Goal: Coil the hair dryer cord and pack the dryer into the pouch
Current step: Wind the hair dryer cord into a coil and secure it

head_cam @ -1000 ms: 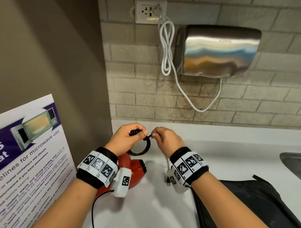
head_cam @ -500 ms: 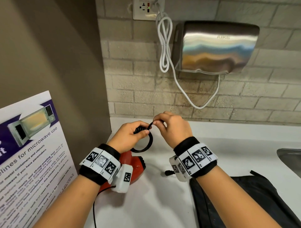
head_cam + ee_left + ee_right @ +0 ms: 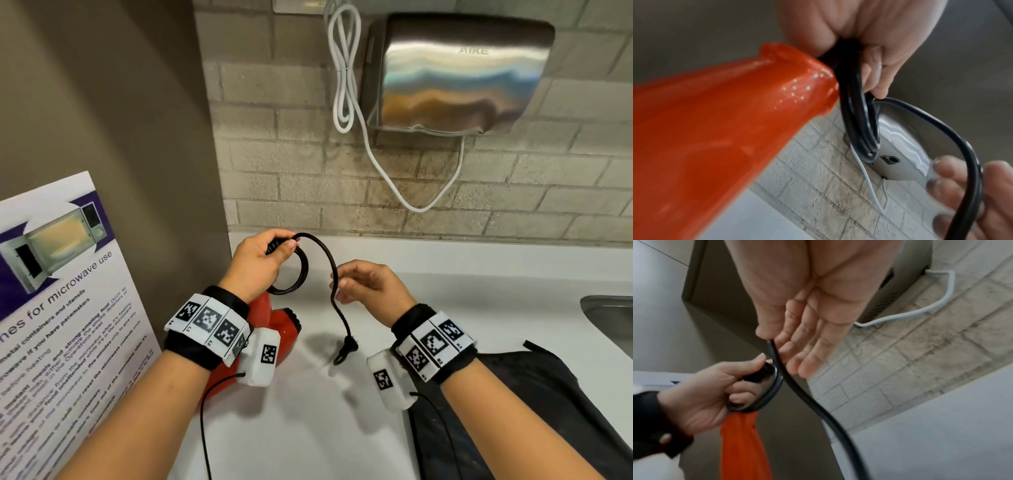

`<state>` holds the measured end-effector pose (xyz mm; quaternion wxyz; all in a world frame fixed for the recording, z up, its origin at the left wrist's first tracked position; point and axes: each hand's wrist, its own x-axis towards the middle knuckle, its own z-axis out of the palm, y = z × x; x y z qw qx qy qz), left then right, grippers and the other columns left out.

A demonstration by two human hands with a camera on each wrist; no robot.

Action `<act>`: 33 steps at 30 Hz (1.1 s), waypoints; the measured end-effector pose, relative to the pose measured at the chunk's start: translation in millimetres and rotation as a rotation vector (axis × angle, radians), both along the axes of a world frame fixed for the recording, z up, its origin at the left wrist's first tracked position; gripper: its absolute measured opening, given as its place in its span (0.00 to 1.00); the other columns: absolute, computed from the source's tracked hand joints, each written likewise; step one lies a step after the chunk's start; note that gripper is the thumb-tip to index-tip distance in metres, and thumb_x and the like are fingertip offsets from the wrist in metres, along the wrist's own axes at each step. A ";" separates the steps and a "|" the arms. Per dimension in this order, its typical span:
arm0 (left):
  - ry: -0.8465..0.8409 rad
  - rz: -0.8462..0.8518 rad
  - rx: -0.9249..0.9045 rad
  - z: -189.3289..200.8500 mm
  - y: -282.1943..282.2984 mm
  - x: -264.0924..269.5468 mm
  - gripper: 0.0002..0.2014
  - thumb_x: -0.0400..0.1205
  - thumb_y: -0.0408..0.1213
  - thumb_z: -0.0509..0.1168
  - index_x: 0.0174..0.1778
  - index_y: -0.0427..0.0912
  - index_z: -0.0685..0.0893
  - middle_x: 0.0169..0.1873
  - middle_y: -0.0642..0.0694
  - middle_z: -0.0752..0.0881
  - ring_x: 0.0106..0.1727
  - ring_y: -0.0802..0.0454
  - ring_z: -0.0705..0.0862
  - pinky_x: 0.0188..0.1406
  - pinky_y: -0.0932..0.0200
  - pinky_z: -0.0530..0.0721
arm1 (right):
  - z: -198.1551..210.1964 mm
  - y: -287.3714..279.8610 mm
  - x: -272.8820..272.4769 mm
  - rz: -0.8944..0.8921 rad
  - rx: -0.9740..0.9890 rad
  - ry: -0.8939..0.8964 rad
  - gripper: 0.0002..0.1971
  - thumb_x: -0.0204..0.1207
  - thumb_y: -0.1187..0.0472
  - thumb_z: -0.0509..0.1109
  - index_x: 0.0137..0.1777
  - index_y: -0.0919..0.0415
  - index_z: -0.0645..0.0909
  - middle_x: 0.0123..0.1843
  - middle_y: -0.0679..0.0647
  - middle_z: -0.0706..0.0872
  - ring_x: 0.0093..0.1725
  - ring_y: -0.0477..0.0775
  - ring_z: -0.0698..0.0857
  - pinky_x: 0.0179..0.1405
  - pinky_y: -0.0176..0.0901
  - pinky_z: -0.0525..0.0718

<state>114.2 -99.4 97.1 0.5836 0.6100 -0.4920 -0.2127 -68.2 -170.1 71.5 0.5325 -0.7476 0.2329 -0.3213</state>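
Straight ahead runs a pale brick wall (image 3: 308, 164), grey mortar lines showing. High on it sits a shiny steel hand dryer (image 3: 452, 72), its white cable (image 3: 342, 68) looped beside it and sagging in a curve beneath. Left of that, a plain beige panel (image 3: 102, 102) stands at right angles to the brick. A microwave poster (image 3: 58, 291) leans at the near left. Below lies the white worktop (image 3: 479, 291), with a steel sink (image 3: 609, 318) at its right edge.

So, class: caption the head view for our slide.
Left hand grips the coiled cord; right hand feeds the loose end.
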 end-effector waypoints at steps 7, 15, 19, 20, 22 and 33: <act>0.006 -0.049 0.011 0.4 3.3 1.7 0.06 0.82 0.32 0.61 0.49 0.45 0.81 0.10 0.58 0.75 0.10 0.62 0.62 0.14 0.69 0.63 | -71.5 -24.7 3.3 0.010 -0.383 0.886 0.16 0.76 0.67 0.62 0.61 0.54 0.81 0.64 0.54 0.82 0.58 0.53 0.81 0.66 0.46 0.78; 0.016 -0.037 0.021 1.4 4.9 -3.7 0.05 0.81 0.34 0.62 0.46 0.47 0.81 0.10 0.59 0.76 0.10 0.62 0.63 0.13 0.70 0.64 | -97.6 -20.3 18.2 0.134 -0.714 1.350 0.18 0.79 0.64 0.59 0.65 0.49 0.77 0.60 0.53 0.81 0.66 0.57 0.73 0.63 0.47 0.70; 0.038 -0.031 0.024 2.7 5.8 -2.9 0.04 0.82 0.34 0.61 0.49 0.43 0.81 0.11 0.59 0.77 0.10 0.61 0.63 0.13 0.70 0.64 | -103.2 -24.1 18.4 0.047 -0.702 1.311 0.14 0.82 0.58 0.55 0.61 0.56 0.78 0.63 0.57 0.82 0.65 0.60 0.78 0.60 0.48 0.75; 0.052 -0.031 0.020 2.6 6.2 -2.2 0.04 0.82 0.34 0.61 0.49 0.42 0.81 0.11 0.59 0.77 0.10 0.62 0.63 0.13 0.70 0.64 | -100.6 -25.5 16.6 0.014 -0.664 1.246 0.12 0.81 0.59 0.55 0.58 0.58 0.78 0.60 0.59 0.82 0.62 0.62 0.80 0.56 0.48 0.77; 0.085 -0.037 0.017 2.8 6.4 -1.4 0.05 0.82 0.34 0.60 0.50 0.40 0.81 0.11 0.58 0.77 0.10 0.62 0.62 0.12 0.70 0.62 | -93.0 -30.0 15.6 -0.121 -0.618 1.006 0.06 0.78 0.63 0.57 0.48 0.57 0.76 0.49 0.61 0.81 0.53 0.63 0.83 0.46 0.45 0.78; 0.139 -0.036 0.021 6.8 4.8 -5.1 0.05 0.83 0.35 0.58 0.46 0.39 0.77 0.16 0.54 0.79 0.10 0.61 0.61 0.13 0.69 0.61 | 0.2 17.0 20.0 -0.330 -0.537 -0.355 0.03 0.72 0.59 0.65 0.43 0.55 0.79 0.41 0.52 0.80 0.41 0.57 0.84 0.40 0.41 0.85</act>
